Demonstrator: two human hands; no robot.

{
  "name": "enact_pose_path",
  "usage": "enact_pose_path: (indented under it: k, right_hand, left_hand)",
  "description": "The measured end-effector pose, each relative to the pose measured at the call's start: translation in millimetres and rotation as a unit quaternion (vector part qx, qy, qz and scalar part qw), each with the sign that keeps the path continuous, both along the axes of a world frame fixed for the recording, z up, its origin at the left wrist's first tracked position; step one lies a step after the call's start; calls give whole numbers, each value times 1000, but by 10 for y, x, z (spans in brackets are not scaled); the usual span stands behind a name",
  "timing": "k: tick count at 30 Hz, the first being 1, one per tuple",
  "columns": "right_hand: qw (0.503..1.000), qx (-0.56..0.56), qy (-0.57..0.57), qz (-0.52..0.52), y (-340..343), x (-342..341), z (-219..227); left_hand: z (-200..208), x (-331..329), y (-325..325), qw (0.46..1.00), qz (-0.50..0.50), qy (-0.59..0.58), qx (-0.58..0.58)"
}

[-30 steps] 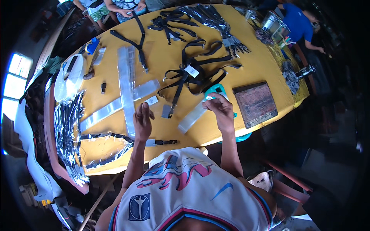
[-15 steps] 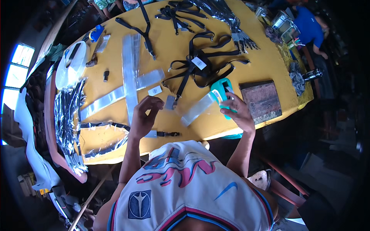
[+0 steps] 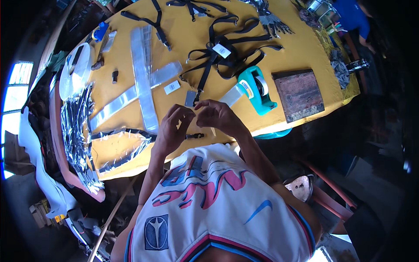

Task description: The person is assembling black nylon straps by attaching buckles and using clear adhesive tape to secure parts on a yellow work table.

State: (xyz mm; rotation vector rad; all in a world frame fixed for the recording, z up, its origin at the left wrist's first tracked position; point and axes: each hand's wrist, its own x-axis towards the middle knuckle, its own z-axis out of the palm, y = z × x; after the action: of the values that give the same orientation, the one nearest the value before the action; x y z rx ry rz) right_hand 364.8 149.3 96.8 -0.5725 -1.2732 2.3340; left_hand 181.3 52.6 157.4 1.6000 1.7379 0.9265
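Observation:
Close together over the table's near edge, my left hand (image 3: 175,124) and my right hand (image 3: 221,117) face each other with bent fingers. Thumb and fingertips are pinched on each; anything between them is too small to make out. Beyond the fingertips lies a grey tag (image 3: 190,98) by the end of a black strap (image 3: 203,85). Right of my right hand stands a teal tape dispenser (image 3: 263,101) with a white roll, touching a clear plastic sleeve (image 3: 232,95). A small white card (image 3: 172,87) rests beyond my left hand. A black buckle (image 3: 195,136) shows below the hands.
Overlapping clear sleeves (image 3: 140,65) and bagged black straps (image 3: 78,126) lie left on the yellow table (image 3: 118,98). A tangle of black straps (image 3: 231,54) spreads across the middle. A dark worn board (image 3: 301,96) sits right. Another person in blue (image 3: 351,17) is at far right.
My right hand has left the tape dispenser and moved left, coming up beside my left hand. The dispenser now stands free and slightly turned. The whole view has shifted a little.

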Motion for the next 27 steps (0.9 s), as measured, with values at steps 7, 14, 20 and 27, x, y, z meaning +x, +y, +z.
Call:
enact_pose_path:
  k: [7, 14, 20, 27]
  right_hand:
    - [991, 24, -111, -76, 26, 224, -73]
    - [979, 88, -132, -124, -149, 573, -180]
    - [980, 10, -113, -165, -482, 578, -129]
    - [975, -27, -104, -193, -894, 393, -244]
  left_hand:
    - [-631, -126, -184, 995, 69, -38, -61]
    - [-1704, -171, -585, 977, -103, 184, -26]
    - [-1947, -316, -591, 969, -148, 195, 18]
    - [-1329, -663, -512, 989, -141, -6, -49]
